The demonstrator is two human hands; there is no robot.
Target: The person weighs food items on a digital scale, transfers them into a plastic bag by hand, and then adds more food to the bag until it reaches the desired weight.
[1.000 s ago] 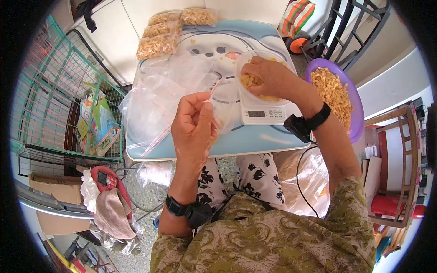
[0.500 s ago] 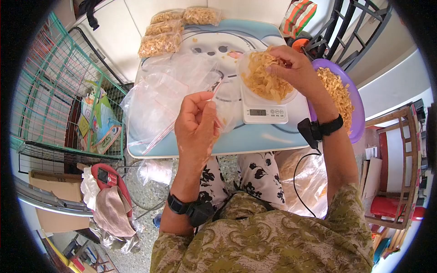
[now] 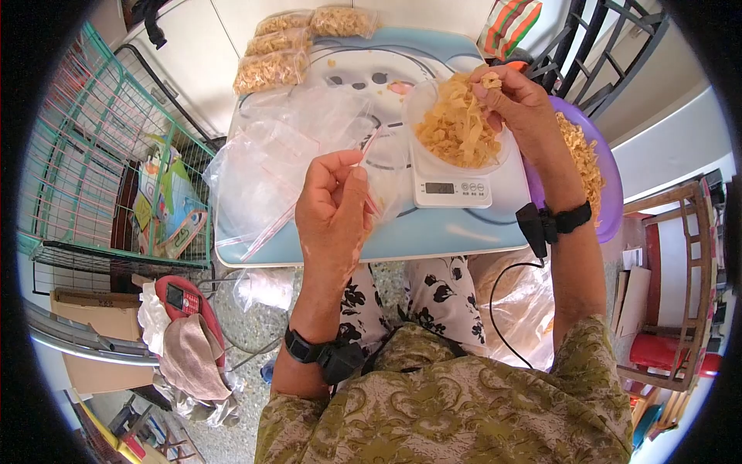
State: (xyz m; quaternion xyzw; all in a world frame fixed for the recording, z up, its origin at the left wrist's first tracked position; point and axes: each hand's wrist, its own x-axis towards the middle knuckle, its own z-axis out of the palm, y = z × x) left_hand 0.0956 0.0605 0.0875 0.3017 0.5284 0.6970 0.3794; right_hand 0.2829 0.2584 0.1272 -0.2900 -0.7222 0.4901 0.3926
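My left hand [image 3: 334,203] is closed on the edge of a clear zip bag [image 3: 389,189] with a red-lined seal, held over the table. My right hand [image 3: 519,102] pinches a few pale yellow dried flakes [image 3: 490,80] just above the far right rim of a clear plastic bowl [image 3: 423,138]. More dried flakes [image 3: 457,127] fill that bowl. It rests on a white kitchen scale [image 3: 452,193], whose display is lit but hard to read. Left of my left hand lie several flat, clear zip bags [image 3: 270,155].
Several filled bags [image 3: 270,71] are stacked at the table's [image 3: 464,246] far left corner. A purple basin [image 3: 612,182] of dried flakes stands at the right. A green wire cage [image 3: 116,155] is on the left, near a red stool [image 3: 218,340] with a phone and cloth.
My right hand has lifted slightly up and right out of the bowl, with a few flakes between the fingers. The scale's display has changed. My left hand stays nearly still.
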